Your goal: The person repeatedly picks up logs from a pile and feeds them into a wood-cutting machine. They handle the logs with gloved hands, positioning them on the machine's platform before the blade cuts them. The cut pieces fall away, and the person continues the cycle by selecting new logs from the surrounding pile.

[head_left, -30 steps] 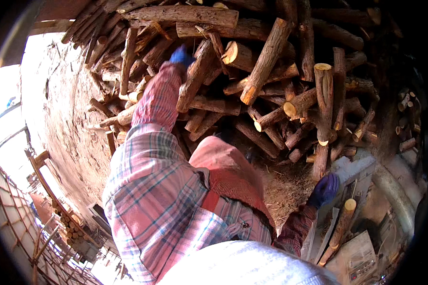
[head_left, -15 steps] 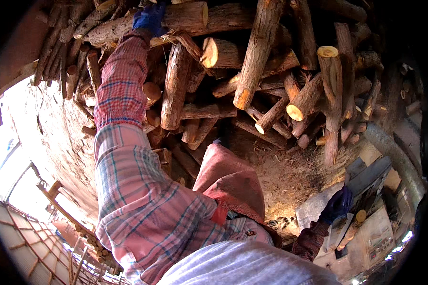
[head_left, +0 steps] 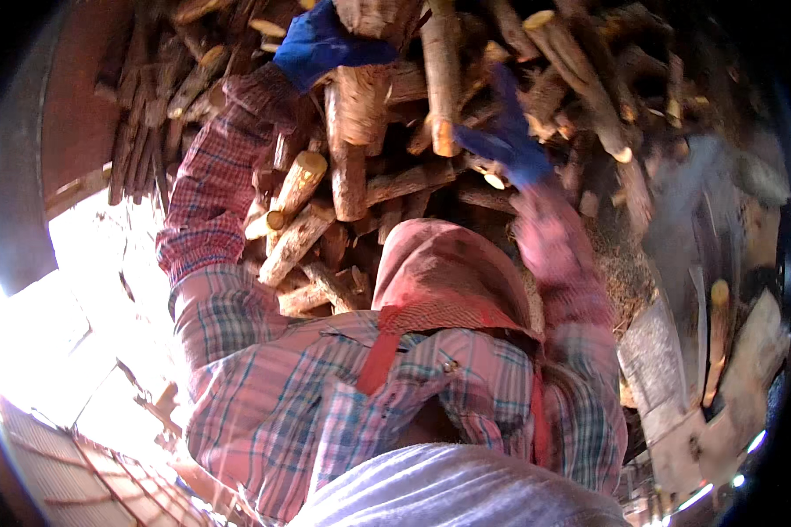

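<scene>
My left hand (head_left: 329, 48), in a blue glove, is closed around a thick log (head_left: 363, 105) at the top of the woodpile, its thumb lying across the bark. The log points its near end down toward me. To the right, my right hand (head_left: 508, 145), also in a blue glove, reaches up with fingers spread and nothing in them. It is slightly blurred. Close by its fingertips stands another, slimmer log (head_left: 442, 83) with a pale cut end.
Cut logs lie heaped across the far side, among them a pale-ended log (head_left: 299, 189) left of centre. Thin sticks (head_left: 140, 123) lean at the far left. Grey metal plates (head_left: 654, 351) and a peeled stick (head_left: 718, 342) are at the right. A red apron (head_left: 452, 272) hangs before me.
My right hand has risen from beside the metal plates to the woodpile. My left hand has shifted slightly right, and the log in it now points toward me instead of lying crosswise.
</scene>
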